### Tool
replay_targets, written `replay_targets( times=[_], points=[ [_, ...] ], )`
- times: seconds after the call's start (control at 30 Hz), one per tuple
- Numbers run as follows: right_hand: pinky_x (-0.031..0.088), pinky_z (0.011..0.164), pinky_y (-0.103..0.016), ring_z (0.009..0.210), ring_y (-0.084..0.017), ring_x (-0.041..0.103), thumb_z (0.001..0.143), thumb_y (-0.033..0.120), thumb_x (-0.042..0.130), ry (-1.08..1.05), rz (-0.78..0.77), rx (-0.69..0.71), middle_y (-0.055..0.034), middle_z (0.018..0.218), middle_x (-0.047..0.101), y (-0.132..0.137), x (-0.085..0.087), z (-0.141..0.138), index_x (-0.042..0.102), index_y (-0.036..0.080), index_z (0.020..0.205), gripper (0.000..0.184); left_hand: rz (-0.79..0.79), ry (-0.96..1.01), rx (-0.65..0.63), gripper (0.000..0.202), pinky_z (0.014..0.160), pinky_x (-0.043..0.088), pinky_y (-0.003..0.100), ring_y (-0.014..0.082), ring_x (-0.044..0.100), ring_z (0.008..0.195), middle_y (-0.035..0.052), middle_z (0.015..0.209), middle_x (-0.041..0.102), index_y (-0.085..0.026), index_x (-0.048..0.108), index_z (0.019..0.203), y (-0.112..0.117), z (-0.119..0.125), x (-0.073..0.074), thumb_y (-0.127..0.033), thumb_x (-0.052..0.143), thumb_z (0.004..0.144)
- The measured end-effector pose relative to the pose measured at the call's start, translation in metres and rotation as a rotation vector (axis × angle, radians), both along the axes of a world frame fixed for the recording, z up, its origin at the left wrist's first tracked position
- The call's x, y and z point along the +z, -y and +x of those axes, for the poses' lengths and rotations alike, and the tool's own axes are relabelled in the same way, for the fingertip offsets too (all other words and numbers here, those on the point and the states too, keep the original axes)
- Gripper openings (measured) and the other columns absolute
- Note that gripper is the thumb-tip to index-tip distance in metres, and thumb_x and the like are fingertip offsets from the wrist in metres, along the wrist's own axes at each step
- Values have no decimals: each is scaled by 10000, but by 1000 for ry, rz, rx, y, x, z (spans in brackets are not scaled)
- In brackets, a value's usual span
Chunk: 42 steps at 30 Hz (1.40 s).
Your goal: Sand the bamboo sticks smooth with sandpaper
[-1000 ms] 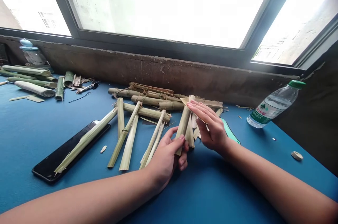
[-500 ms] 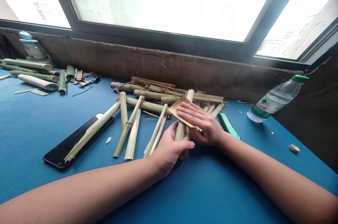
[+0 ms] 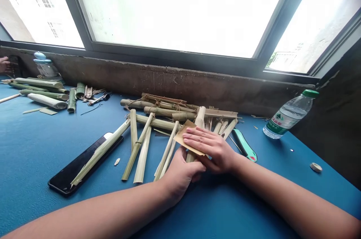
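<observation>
My left hand [image 3: 180, 173] is wrapped around the near end of a pale bamboo piece [image 3: 199, 118] that points away from me on the blue table [image 3: 42, 145]. My right hand [image 3: 210, 145] lies over that piece, fingers flat and together, pressing a small tan sheet of sandpaper [image 3: 183, 135] onto it. Split bamboo strips [image 3: 141, 145] lie spread just left of my hands. A pile of tied bamboo sticks [image 3: 163, 107] sits behind them near the wall.
A black phone [image 3: 73, 171] lies at the left under a long strip. A teal-handled knife [image 3: 244, 145] rests right of my hands. A water bottle [image 3: 287, 115] lies at the right. More bamboo tubes [image 3: 42, 90] and another person's hand [image 3: 4, 64] are at far left.
My right hand slid back along the bamboo piece toward me, bringing the sandpaper with it. The left hand kept its grip on the near end.
</observation>
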State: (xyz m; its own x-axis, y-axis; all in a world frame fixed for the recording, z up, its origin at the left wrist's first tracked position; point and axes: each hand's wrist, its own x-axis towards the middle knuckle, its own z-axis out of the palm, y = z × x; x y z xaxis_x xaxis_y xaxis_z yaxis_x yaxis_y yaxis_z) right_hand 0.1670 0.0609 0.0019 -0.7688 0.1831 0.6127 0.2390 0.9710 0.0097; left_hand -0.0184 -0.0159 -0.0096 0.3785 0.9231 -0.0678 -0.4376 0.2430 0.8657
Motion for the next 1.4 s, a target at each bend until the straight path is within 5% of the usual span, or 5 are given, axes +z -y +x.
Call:
replay_targets(
  times=[0.13,0.3,0.43,0.6,1.4],
  points=[
    [402,1268,-599,1536,-297,468,989,150,511,-99,-3,-138,-120,1544,614,-2,0,2,460,215,1615,631,-18,0,-15,556,449,251,216,45,313,461,-136,645,471,-232,463,1137,1,1,2,-94,766,692],
    [422,1261,-568,1521,-301,489,980,197,537,-33,-10,-9,-129,1549,608,0,-1,-1,460,190,1613,637,-37,-22,8,463,449,273,218,53,354,442,-133,598,476,-236,464,1031,1,2,2,-111,756,694],
    [411,1263,-585,1528,-296,480,973,140,533,-83,-2,-97,-122,1536,622,0,-1,0,473,206,1603,636,-37,-15,-10,486,427,255,218,47,338,415,-135,617,490,-241,476,1052,1,1,3,-118,763,679],
    [418,1268,-547,1498,-291,523,973,189,566,-24,13,-5,-129,1507,646,6,1,-4,499,172,1586,617,-46,-32,-6,451,434,292,212,61,355,420,-131,566,489,-233,478,1033,1,2,1,-94,716,676],
    [442,1243,-575,1483,-294,540,944,153,572,-72,21,-68,-105,1508,648,0,-2,1,487,238,1593,659,-42,-12,-58,472,443,312,220,71,360,437,-130,555,478,-231,488,1109,1,1,4,-100,725,722]
  ],
)
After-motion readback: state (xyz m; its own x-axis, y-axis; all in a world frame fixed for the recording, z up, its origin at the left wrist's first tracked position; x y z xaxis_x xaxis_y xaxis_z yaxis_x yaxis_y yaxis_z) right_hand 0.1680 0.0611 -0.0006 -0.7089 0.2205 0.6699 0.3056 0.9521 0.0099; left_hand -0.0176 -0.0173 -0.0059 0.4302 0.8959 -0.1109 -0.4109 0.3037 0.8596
